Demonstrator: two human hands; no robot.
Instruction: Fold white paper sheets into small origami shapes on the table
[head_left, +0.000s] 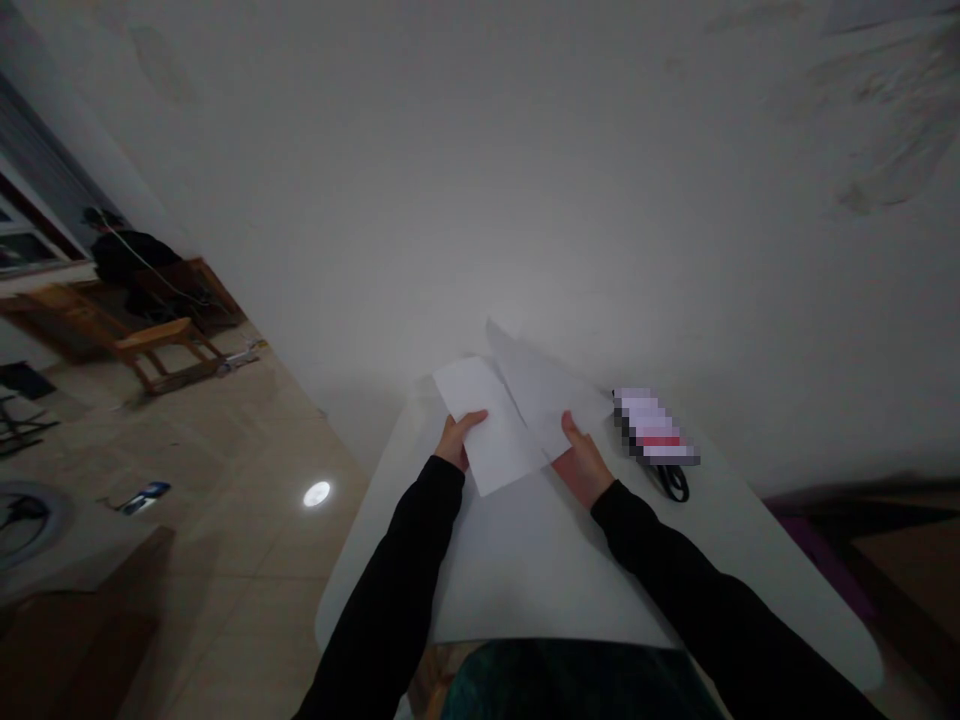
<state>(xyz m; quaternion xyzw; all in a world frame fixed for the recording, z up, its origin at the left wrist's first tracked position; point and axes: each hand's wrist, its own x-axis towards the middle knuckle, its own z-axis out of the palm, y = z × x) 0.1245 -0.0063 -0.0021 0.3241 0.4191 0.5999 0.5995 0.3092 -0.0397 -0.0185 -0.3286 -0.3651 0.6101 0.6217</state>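
Observation:
My left hand (459,436) grips a white sheet of paper (491,430) by its left edge, thumb on top and fingers underneath. A second white sheet (544,385) is held by my right hand (583,462), with the thumb on its face and the fingers beneath. The two sheets meet along a slanting line in the middle and partly overlap near their lower corners. Whether they are joined there I cannot tell. Both are held over a white table (555,600).
At the right of the table lies a phone with a blurred-out screen (652,425), a black looped strap (673,482) beside it. A pale wall (480,180) rises behind the table. On the left are a wooden chair (161,335) and tiled floor (262,530).

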